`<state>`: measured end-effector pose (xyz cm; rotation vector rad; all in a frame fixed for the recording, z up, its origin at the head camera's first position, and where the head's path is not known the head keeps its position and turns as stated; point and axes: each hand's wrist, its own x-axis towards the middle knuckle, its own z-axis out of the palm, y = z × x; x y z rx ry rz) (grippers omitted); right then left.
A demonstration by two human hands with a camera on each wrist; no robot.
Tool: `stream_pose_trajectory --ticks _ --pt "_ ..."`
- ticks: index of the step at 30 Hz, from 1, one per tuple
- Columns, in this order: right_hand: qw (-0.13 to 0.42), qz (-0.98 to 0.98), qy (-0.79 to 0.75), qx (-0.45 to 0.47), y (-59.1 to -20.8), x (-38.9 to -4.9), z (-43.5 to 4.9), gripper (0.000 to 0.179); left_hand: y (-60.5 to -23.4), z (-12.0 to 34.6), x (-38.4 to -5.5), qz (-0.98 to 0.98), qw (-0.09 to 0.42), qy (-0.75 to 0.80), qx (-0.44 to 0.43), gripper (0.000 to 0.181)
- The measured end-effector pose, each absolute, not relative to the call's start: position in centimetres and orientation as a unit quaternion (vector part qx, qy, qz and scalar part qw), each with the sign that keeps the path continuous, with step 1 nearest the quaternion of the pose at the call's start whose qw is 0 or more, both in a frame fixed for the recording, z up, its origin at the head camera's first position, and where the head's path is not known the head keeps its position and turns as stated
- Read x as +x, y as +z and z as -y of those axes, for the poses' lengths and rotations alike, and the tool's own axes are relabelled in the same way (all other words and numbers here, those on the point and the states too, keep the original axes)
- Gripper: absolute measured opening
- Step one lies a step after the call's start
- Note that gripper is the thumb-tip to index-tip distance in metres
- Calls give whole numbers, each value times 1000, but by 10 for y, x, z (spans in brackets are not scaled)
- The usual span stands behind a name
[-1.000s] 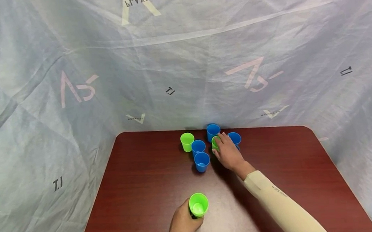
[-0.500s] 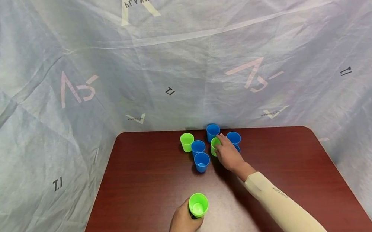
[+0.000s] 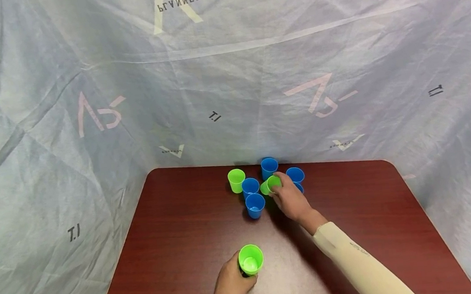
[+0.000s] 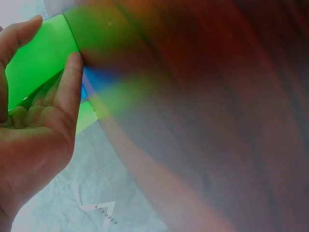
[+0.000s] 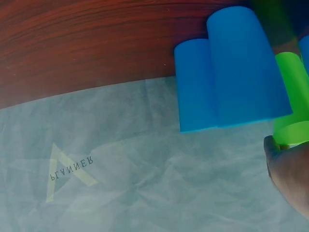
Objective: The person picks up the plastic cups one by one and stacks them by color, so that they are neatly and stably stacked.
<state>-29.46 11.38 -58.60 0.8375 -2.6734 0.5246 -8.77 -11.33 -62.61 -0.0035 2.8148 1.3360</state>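
My left hand (image 3: pixel 233 282) grips a green cup (image 3: pixel 251 260) near the front middle of the table, mouth up. The left wrist view shows fingers and thumb around that green cup (image 4: pixel 41 58). Farther back, my right hand (image 3: pixel 292 200) holds a second green cup (image 3: pixel 271 184) by its rim, tilted with its mouth toward the hand. In the right wrist view, a fingertip lies at the rim of this cup (image 5: pixel 291 87). Just behind it stands a blue cup (image 3: pixel 269 166). Right beside the right hand are two more blue cups (image 3: pixel 295 174), one partly hidden by the hand.
Left of the right hand, two blue cups (image 3: pixel 255 205) stand close together, with an upright green cup (image 3: pixel 236 180) behind them. The dark red-brown table (image 3: pixel 176 238) ends at a grey printed sheet (image 3: pixel 229 81) hanging behind and along the sides.
The green cup at my right hand was upright and has tipped, its base swinging left. The right fingers now sit at its rim. My left hand and its cup have stayed put.
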Motion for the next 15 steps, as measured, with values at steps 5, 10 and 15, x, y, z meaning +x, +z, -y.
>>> stream_pose_trajectory --ticks 5,10,15 --pt "179 916 190 305 -578 -288 -112 15 -626 114 -88 -906 4 423 -1 59" --pt "191 914 194 301 -571 -284 -112 14 -627 113 -88 -907 -4 420 5 59" --pt "216 911 200 289 -567 -281 -112 14 -628 113 -88 -908 -5 418 4 59"
